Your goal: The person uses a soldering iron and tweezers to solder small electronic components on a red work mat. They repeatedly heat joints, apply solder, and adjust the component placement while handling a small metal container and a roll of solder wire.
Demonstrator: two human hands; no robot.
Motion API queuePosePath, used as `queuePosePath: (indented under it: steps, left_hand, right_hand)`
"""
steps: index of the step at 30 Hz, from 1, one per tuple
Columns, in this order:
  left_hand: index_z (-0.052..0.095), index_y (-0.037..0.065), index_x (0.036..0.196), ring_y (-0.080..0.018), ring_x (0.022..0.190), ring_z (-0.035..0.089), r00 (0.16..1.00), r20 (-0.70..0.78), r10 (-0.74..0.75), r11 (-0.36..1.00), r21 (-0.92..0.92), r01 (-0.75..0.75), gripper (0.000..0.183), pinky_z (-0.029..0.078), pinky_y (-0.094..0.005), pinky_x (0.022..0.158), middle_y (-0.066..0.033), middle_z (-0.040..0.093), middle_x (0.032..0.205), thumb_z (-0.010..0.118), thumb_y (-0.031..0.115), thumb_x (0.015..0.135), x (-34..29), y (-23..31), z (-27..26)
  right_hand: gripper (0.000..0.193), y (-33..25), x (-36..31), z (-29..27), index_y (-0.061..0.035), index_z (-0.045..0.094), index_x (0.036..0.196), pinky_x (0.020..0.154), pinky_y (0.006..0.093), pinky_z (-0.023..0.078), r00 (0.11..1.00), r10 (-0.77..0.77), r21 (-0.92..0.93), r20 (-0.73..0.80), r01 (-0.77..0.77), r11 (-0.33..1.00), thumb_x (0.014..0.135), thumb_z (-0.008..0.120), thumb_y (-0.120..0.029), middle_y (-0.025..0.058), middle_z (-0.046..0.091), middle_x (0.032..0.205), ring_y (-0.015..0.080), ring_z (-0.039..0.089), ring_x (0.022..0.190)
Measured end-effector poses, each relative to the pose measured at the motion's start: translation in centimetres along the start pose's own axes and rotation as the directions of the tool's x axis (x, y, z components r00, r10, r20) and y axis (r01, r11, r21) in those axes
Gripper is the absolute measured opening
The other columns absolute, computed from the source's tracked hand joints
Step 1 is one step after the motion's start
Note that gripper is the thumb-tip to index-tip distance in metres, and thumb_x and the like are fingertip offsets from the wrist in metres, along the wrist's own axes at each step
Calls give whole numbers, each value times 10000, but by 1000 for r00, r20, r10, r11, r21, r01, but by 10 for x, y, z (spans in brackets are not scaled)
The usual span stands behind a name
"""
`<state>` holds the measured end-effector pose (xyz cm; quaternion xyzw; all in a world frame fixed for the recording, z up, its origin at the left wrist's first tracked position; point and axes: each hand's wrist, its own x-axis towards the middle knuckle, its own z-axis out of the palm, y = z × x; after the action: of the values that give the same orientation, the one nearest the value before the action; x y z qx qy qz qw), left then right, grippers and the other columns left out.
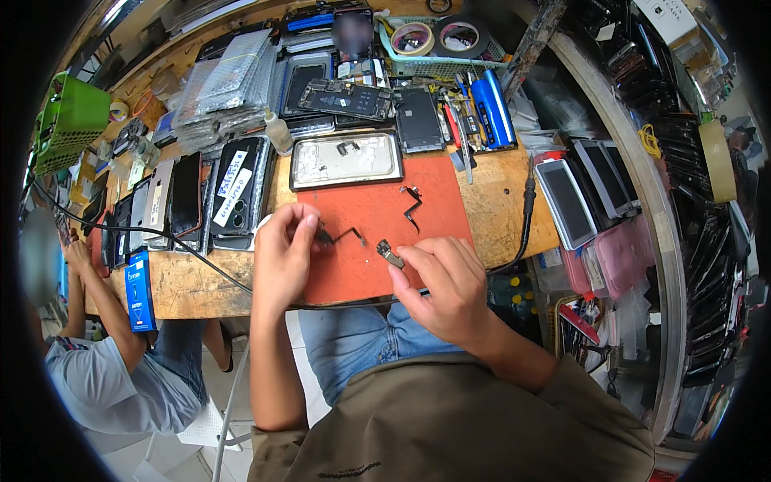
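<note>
Above an orange-red mat laid on the wooden tabletop, small electronic parts are handled with two bare hands. By the right hand, a small metallic part with a dark end is held just over the mat; its grip is closed, the part being pinched between thumb and forefinger. The left hand is placed at the mat's left edge, its thumb and fingers drawn near one another; a dark part with a bent ribbon cable is seen just beside the fingertips, but whether it is pinched in that grip cannot be told, since the contact is hidden.

Between and beyond the hands, a second black ribbon cable is laid bent on the mat. Along the mat's far edge, a shallow pale tray with a dark rim is set, with a small dark piece lying in it. Behind this tray, an opened phone is rested at a slant on other devices, and a dark flat panel is placed to its right. The tray is flanked on the left by a dropper bottle; farther right, a blue cylinder is stood among hand tools. At the far left, a co-worker is seated.
</note>
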<state>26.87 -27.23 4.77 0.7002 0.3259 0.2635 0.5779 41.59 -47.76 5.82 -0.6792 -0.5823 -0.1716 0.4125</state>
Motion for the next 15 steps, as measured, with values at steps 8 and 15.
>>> queuePosePath:
  steps: [8, 15]
  left_hand:
    - [783, -57, 1136, -374, 843, 741, 882, -158, 445, 726, 640, -251, 150, 576, -441, 790, -196, 775, 980, 712, 39, 1044, 18, 3, 6]
    - [772, 24, 1081, -377, 858, 689, 856, -106, 506, 671, 672, -313, 107, 540, -470, 755, -162, 714, 930, 758, -7, 979, -46, -2, 27]
  right_hand:
    - [199, 5, -16, 14, -59, 748, 1067, 754, 419, 463, 980, 52, 5, 193, -54, 999, 914, 854, -129, 64, 608, 930, 266, 622, 840]
    - [215, 9, -21, 16, -68, 745, 1031, 777, 425, 464, 968, 68, 29, 243, -77, 997, 898, 876, -175, 57, 620, 947, 270, 623, 881]
